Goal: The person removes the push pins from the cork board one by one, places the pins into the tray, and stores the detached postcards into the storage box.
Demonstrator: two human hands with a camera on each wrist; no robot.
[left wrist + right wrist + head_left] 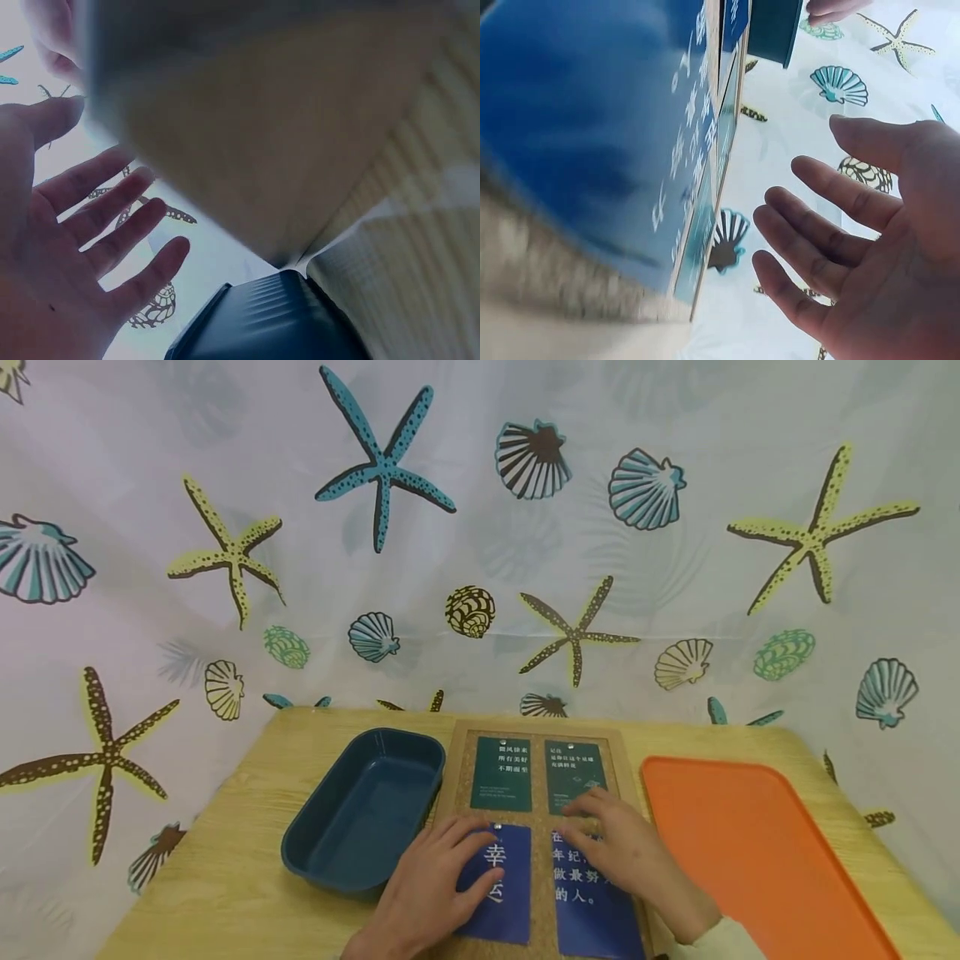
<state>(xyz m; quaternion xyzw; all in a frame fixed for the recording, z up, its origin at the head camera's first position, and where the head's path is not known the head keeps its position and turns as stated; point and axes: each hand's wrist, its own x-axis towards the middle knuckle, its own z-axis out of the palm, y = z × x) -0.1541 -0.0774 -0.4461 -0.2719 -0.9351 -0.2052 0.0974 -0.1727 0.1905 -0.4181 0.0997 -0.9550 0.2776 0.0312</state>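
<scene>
Fingers of both hands (435, 889) (622, 847) flat, open on cork board (538, 893) cards (498, 881); risk: sliding cards loose, tearing at pins (569, 747).

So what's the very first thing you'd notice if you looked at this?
Probably the two hands in the middle: the left hand lies flat on a blue card and the right hand on the blue card beside it, both on a cork board with two green cards above. Next, the bright orange tray on the right and the dark blue tub on the left, with a starfish-and-shell curtain behind.
</scene>
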